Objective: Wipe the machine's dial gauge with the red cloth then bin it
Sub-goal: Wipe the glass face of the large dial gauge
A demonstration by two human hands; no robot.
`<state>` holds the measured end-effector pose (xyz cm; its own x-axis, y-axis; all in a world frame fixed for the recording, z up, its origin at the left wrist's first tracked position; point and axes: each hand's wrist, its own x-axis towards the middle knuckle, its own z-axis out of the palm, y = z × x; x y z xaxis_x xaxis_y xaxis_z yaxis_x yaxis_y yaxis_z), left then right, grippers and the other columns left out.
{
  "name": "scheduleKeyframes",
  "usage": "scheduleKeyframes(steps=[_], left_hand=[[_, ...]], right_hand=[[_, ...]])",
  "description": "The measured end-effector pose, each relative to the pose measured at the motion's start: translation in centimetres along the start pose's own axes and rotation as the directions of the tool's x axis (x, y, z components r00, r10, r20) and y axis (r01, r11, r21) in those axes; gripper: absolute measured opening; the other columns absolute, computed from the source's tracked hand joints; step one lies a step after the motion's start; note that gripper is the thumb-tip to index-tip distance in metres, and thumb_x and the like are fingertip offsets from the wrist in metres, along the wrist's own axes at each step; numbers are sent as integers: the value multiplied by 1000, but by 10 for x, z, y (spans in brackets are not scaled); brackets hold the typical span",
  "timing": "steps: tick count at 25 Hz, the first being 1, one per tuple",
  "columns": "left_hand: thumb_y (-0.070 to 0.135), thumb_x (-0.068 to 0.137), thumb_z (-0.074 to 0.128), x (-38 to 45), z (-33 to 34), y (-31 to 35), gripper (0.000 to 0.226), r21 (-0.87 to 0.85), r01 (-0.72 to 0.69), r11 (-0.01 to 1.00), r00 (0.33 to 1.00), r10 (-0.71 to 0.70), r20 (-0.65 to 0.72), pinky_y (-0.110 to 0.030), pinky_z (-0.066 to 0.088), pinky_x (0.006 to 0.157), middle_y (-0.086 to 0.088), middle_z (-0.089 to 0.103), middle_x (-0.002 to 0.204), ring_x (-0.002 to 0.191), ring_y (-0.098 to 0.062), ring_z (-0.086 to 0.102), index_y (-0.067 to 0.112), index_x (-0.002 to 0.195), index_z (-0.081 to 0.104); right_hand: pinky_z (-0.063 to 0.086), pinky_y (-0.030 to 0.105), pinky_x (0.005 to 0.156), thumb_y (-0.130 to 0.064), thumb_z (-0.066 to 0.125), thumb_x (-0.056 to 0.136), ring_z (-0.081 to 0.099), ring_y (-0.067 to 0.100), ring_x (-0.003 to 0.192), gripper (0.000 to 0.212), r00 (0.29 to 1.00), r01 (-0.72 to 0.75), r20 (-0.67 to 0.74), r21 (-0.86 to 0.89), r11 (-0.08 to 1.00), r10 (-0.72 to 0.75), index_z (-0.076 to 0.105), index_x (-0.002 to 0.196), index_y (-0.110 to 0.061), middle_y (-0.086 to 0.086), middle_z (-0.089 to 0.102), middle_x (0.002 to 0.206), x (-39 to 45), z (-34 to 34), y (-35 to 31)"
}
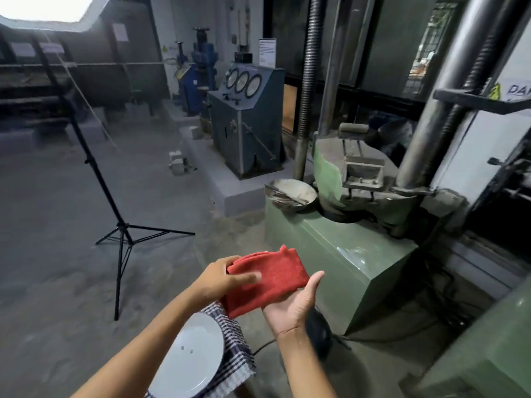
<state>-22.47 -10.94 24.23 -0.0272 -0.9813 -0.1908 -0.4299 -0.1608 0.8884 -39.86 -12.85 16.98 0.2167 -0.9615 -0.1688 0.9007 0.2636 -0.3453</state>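
Note:
A folded red cloth lies between both my hands in front of me, low in the middle of the view. My left hand presses on its left side, fingers across the top. My right hand is palm up beneath the cloth and cups its right end. Farther off, a blue-grey console carries three round dial gauges on its sloped face. No bin is in view.
A green machine base with tall columns stands close on the right, with a metal bowl on its corner. A black tripod stands on the concrete floor at left. Below my arms lie a white plate and checked cloth.

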Motion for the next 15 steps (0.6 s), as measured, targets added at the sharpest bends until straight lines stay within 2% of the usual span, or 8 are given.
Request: scheduleKeyframes(steps=[1,3,5,8,10,12,14,15], left_hand=[[51,72,88,2,8,6,45,-8,31,999,999,-31,13,-34,62,90,8,84,100,94,-12,78,32,112,81],[30,73,94,6,31,19,47,-180,113,977,991,-98,87,-43,59,98,-12,83,111,102,-30,77,24,118,82],[23,67,93,8,58,37,52,-323,215,922,970,-162,184,-47,56,89,-30,77,117,95,-35,70,11,116,81],[11,73,92,10,97,64,48,-334,293,896,934,-192,303,-36,65,72,-26,81,108,77,-28,77,-2,116,76],[8,75,90,9,122,83,53,-286,317,904,911,-208,355,-39,65,76,-29,78,115,78,-29,77,-8,122,72],[10,75,91,8,142,101,58,-225,313,923,897,-209,389,-45,64,85,-31,75,121,86,-33,76,-6,128,70],[12,79,91,5,168,123,55,-161,278,947,878,-182,442,-50,62,99,-26,78,122,100,-37,75,5,129,71],[14,78,91,2,184,135,53,-131,261,956,856,-167,489,-49,62,98,-22,79,120,102,-35,76,10,128,72]], right_hand=[[55,61,108,-89,51,87,73,40,119,92,999,16,-43,3,1000,-16,73,137,-15,21,73,133,-4,-3,-6],[52,61,111,-92,54,82,72,42,119,100,991,23,-133,0,1000,-23,74,138,-13,24,71,135,-13,-8,-21],[50,65,113,-95,57,73,67,44,127,115,976,18,-219,-6,1000,-19,63,148,-9,27,66,144,-24,-10,-41],[37,68,123,-97,54,68,53,49,145,127,959,0,-283,-72,997,-20,57,153,-4,32,55,154,-37,-10,-83],[37,65,124,-98,49,72,59,47,139,123,962,29,-268,-121,992,-61,62,148,-2,32,59,149,-51,-12,-123],[40,62,123,-96,51,74,68,42,123,114,966,104,-234,-45,994,-111,66,143,-6,28,69,137,-71,-18,-166],[51,62,113,-93,56,70,70,42,122,115,957,242,-184,91,966,-223,66,143,-4,24,70,136,-98,-28,-204],[58,60,103,-95,52,69,71,41,124,117,941,311,-177,117,943,-288,70,139,-4,23,70,139,-112,-33,-221]])
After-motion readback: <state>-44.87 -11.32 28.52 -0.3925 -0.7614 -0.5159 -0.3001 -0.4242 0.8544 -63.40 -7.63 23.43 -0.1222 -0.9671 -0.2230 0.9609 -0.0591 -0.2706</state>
